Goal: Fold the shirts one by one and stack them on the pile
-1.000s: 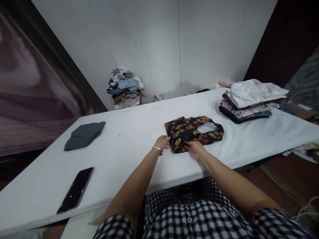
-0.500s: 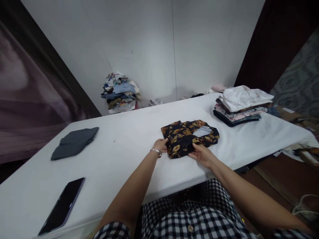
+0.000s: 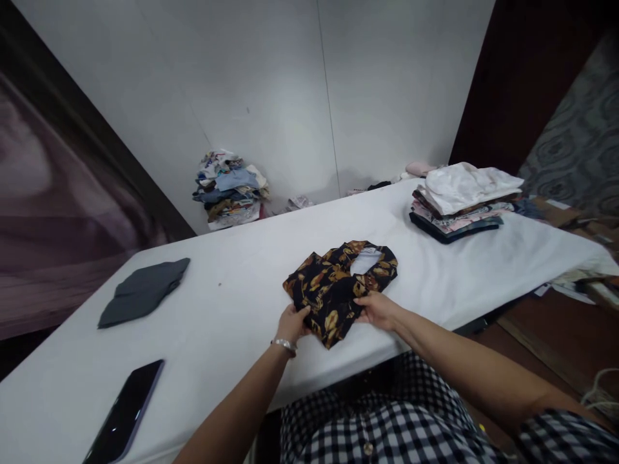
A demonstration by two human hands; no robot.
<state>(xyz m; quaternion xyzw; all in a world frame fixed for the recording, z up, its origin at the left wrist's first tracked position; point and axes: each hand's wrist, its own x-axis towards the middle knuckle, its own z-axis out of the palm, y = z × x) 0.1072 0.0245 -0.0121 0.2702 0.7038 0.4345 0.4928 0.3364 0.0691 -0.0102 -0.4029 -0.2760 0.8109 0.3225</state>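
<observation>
A folded black garment with a yellow-brown leaf print (image 3: 329, 283) lies on the white-covered table (image 3: 232, 361), turned at an angle, its round neck opening facing the far right. My left hand (image 3: 293, 323), with a silver bangle at the wrist, pinches its near left edge, thumb on top. On the near right edge, my right hand (image 3: 378, 310) grips the cloth the same way, fingers partly hidden beneath. The nearest corner of the garment points toward me between both hands.
At the right stands a stack of folded clothes (image 3: 464, 200), white on top. A dark grey folded cloth (image 3: 145, 291) and a phone (image 3: 126, 412) lie at the left. Beyond the far edge, a tall clothes pile (image 3: 232, 190) leans near the wall.
Both hands have drawn the printed garment left and nearer to me, and it has turned so that a corner points my way. The view has shifted slightly.
</observation>
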